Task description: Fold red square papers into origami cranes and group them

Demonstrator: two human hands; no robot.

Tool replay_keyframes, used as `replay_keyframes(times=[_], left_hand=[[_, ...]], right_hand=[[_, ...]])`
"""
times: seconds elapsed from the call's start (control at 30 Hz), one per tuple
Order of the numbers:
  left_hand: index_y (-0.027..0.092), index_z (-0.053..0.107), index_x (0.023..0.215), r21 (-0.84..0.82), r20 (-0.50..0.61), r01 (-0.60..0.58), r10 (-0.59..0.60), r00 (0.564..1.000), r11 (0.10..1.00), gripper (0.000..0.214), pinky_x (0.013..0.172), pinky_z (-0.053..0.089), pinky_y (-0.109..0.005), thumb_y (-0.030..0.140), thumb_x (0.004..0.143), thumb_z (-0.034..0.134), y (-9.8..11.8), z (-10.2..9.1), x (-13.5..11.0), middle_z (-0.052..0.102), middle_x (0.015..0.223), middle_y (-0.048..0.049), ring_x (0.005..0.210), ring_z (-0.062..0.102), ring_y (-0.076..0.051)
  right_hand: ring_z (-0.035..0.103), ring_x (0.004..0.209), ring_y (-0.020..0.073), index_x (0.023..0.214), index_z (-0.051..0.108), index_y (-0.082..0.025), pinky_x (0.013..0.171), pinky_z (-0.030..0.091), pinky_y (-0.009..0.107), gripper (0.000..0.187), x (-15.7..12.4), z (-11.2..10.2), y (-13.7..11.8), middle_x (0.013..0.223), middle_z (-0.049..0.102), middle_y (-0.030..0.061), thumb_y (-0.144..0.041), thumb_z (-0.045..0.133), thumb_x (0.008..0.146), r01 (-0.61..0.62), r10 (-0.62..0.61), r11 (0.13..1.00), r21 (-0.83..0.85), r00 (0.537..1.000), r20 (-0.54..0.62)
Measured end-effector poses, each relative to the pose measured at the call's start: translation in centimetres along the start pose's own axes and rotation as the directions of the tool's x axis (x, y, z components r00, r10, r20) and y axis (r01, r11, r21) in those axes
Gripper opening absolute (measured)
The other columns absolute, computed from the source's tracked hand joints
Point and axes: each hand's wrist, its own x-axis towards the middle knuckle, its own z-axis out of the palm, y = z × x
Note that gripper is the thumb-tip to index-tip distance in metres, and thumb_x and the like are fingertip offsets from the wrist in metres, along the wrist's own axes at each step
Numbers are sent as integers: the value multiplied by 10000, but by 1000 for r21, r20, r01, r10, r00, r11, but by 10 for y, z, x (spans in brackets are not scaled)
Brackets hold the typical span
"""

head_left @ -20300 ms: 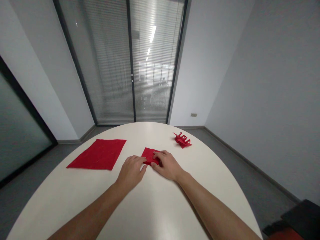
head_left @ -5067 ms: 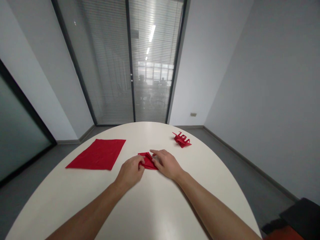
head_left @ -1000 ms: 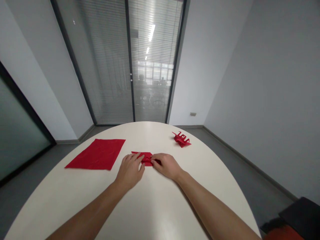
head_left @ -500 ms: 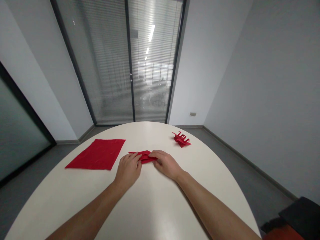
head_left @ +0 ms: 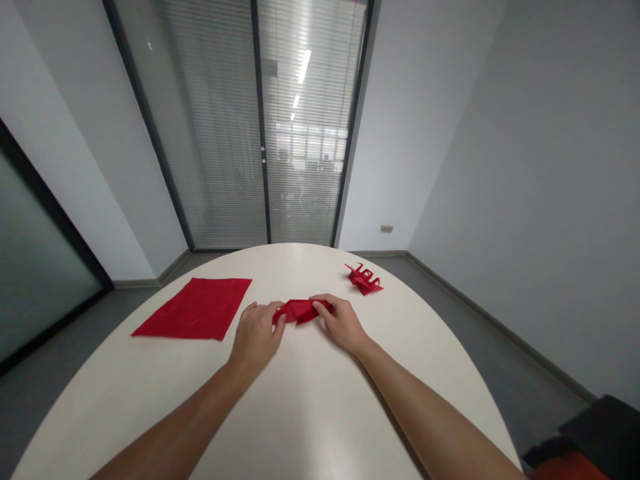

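Two bare hands pinch a small folded red paper point(head_left: 299, 310) at the middle of a white round table point(head_left: 310, 413): the left hand point(head_left: 257, 335) grips its left end, the right hand point(head_left: 341, 322) its right end. A flat red sheet point(head_left: 197, 308) lies to the left, and a finished red paper figure point(head_left: 364, 279) sits farther back on the right.

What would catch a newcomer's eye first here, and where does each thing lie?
A small red folded paper is held between the left hand and right hand at the middle of the white table. A flat red sheet lies to its left; a red paper figure sits farther back, right.
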Motion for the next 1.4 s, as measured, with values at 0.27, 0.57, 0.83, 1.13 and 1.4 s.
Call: replay_keyframes(times=[0.27, 0.57, 0.83, 1.13, 1.4], left_hand=[[225, 635, 1155, -38, 6, 146, -146, 989, 989, 260, 743, 496, -344, 343, 995, 467, 2, -4, 1, 747, 898, -59, 832, 680, -253], [192, 636, 1092, -40, -4, 5, -5, 1000, 999, 206, 942, 460, -412, 239, 956, 488, 4, -6, 1, 716, 1111, -98, 1038, 642, -265], [192, 651, 1135, -46, 186, -22, 30, 982, 999, 245, 926, 479, -409, 188, 932, 513, 4, -2, -2, 750, 1021, -86, 946, 678, -249], [229, 699, 1112, 59, 199, -65, 52, 979, 996, 252, 867, 459, -429, 210, 930, 526, 8, -9, -1, 751, 1002, -76, 984, 618, -283], [239, 704, 1128, 41, 180, -38, 30, 983, 998, 279, 897, 439, -456, 214, 949, 491, 8, -8, -3, 746, 1140, -73, 1015, 621, -286]], right_hand=[[594, 606, 162, 1076, 719, -155, 611, 473, 280, 359, 3, 0, 4, 733, 704, 23, -443, 587, 908, -166, 168, 980, 106, 986, -12], [587, 624, 159, 1039, 737, -188, 602, 415, 266, 248, -2, 1, 2, 708, 693, 11, -315, 578, 897, -163, 164, 958, -236, 986, -16], [648, 728, 182, 1045, 732, -187, 690, 459, 288, 224, -1, 2, 4, 844, 744, 47, -248, 561, 914, -129, 142, 952, -277, 990, 27], [616, 925, 202, 904, 738, -195, 868, 450, 334, 216, -1, 3, -6, 957, 736, 59, -261, 548, 983, 156, -117, 929, -334, 984, 134], [616, 949, 202, 916, 740, -197, 896, 453, 350, 222, -3, 2, -11, 990, 727, 68, -260, 541, 993, 199, -152, 929, -312, 974, 168]])
